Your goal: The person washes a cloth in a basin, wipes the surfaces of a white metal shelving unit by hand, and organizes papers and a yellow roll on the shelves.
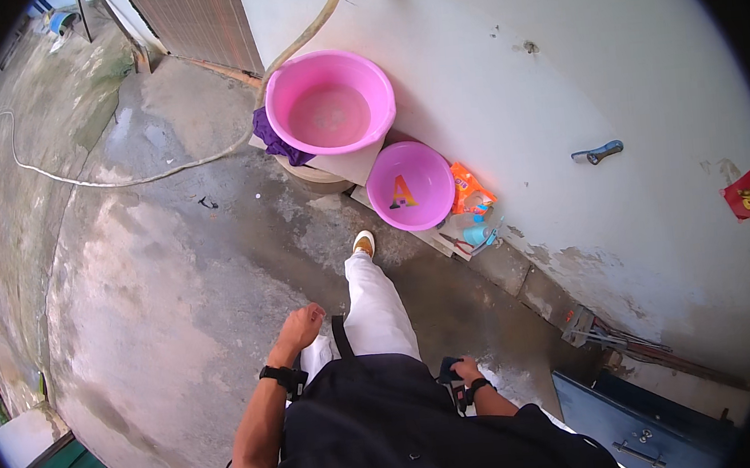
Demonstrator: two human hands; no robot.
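Observation:
My left hand (303,327) hangs beside my left thigh, its fingers curled in, and nothing shows in them. A black band (286,379) circles that wrist. By my right hip, my right hand (468,370) is partly turned away, with its fingers bent against a small dark object (449,371) whose kind I cannot make out. Ahead of me stands a large pink basin (385,99) with a little water in it, raised on a stand. A smaller pink basin (376,200) with a coloured letter on its bottom sits lower, to its right.
A pale hose (310,33) drops from a tap and trails left over the wet concrete. Purple cloth (276,139) lies under the large basin. An orange packet (469,186) and a blue cup (476,235) stand beside the smaller one. A brush (598,153) hangs on the white wall.

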